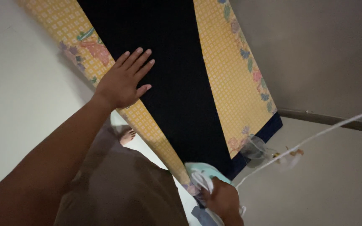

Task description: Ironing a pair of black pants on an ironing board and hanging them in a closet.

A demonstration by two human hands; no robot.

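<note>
My left hand [124, 79] lies flat, fingers spread, on a dark navy cloth [177, 83] spread along a yellow patterned ironing board [231, 79], at the cloth's left edge. My right hand [223, 199] grips the handle of a pale green and white iron [202, 173] that sits on the near end of the dark cloth. The iron's white cord [315, 136] runs off to the upper right.
A small clear cup [254, 147] stands beside the board's right edge on the floor. My bare foot [127, 136] and brown garment [118, 188] show below the board. A grey wall [323, 50] rises at right, with pale floor [17, 92] at left.
</note>
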